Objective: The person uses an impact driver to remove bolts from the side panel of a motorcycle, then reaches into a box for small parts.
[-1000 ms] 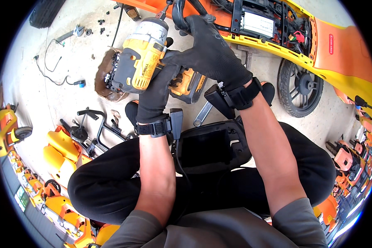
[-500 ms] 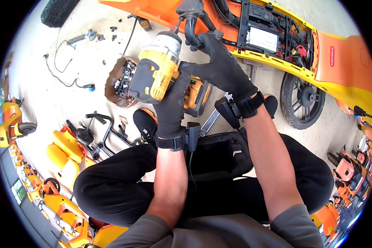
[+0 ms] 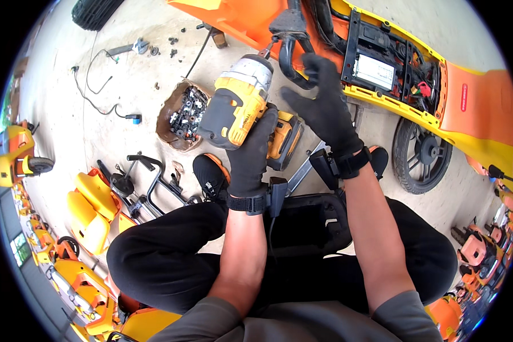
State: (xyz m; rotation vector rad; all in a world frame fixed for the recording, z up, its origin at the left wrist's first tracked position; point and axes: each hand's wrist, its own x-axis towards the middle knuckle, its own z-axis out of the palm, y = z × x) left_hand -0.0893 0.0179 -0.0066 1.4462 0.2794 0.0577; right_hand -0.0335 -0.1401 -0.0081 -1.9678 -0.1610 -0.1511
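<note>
My gloved left hand is wrapped round the handle of a yellow and black cordless impact driver. The driver's bit points up and right, its tip against or close to a black metal bracket on an orange and yellow vehicle body. Just right of that bracket my gloved right hand is open, thumb spread from the fingers. Its fingertips are beside the curved part of the bracket; whether they touch it I cannot tell. A fastener under the bit is too small to make out.
Left of the driver stands a cardboard box of small hardware. Loose bolts, a cable and a black frame part lie on the floor. A wheel is at right; yellow panels lie at left.
My right hand has come away from the bracket and its fingers have spread. In the picture, the driver, box and vehicle have shifted right and slightly down together.
</note>
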